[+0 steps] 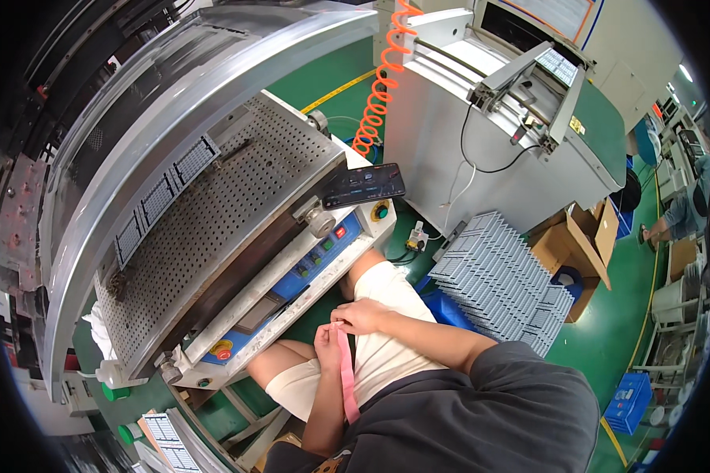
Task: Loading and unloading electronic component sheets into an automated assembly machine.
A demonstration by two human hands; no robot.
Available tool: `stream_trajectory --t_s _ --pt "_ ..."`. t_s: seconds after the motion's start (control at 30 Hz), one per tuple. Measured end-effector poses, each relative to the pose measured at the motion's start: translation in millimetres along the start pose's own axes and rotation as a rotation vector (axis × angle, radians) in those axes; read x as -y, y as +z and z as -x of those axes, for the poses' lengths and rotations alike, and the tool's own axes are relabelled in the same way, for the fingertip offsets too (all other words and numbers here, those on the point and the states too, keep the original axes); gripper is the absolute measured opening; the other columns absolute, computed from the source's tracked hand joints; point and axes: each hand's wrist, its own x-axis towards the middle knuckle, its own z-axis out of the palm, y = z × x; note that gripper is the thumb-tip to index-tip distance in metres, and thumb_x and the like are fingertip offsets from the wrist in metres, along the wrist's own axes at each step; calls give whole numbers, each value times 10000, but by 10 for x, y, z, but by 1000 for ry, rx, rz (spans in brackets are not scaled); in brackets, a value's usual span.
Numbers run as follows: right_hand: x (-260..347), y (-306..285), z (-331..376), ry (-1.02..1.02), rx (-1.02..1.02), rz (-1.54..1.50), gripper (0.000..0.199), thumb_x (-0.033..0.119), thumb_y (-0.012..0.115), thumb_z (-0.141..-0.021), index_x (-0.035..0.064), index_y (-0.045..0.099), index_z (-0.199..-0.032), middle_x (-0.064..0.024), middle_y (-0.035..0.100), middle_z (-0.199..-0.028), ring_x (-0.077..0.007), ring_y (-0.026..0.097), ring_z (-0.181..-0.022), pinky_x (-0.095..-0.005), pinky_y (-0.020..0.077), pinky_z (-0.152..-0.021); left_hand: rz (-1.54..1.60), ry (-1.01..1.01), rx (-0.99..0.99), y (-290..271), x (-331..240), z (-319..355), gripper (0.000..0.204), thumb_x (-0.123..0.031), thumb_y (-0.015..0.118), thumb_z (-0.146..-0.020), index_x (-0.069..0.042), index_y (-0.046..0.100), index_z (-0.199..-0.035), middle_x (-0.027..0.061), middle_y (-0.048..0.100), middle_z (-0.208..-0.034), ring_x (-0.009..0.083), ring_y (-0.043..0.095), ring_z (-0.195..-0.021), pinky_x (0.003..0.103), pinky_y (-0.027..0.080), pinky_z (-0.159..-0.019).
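A soft-looking pink strip (347, 378) hangs down over my lap, its upper end between my fingers. My left hand (328, 344) is closed around that end, fingertips pinched. From the right, my right hand (360, 316) meets it, its fingers also closed at the top of the strip. The fingertips of both hands touch and partly hide the strip's end. Beneath them are my cream shorts (394, 293).
A machine with a perforated metal bed (237, 189) stands ahead on the left, a phone (363, 185) on its corner. Stacked grey printed panels (497, 276) and an open cardboard box (580, 240) sit at right. An orange coiled hose (383, 79) hangs beyond.
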Motion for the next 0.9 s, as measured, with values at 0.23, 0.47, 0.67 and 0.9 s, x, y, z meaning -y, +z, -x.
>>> stream_trajectory --t_s 0.23,0.47,0.67,0.9 --pt "-14 16 -2 50 3 -56 182 292 590 -890 118 595 -943 -82 646 -930 -322 649 -862 -449 513 -717 64 -17 -11 -53 41 -27 171 -159 490 -1027 -31 571 -946 59 659 -906 108 606 -815 226 491 -772" --pt "-43 35 6 -5 -60 -53 172 287 578 -916 116 592 -933 -70 622 -922 -309 632 -870 -436 509 -718 428 -348 -8 129 -315 26 270 -300 451 -1042 -76 573 -955 37 634 -830 112 587 -725 218 476 -667" --pt "-73 52 -3 -104 -126 -22 176 296 572 -927 121 590 -924 -61 598 -901 -278 601 -937 -414 506 -746 407 -407 19 71 -292 -2 273 -325 463 -1035 -81 568 -972 36 628 -796 118 580 -679 235 474 -614" --pt "-65 60 20 -139 -124 -28 170 293 577 -925 123 587 -919 -62 587 -895 -269 591 -939 -405 506 -749 446 -393 98 -4 -176 -1 256 -312 468 -1034 -79 574 -1040 42 636 -807 126 595 -689 235 483 -625"
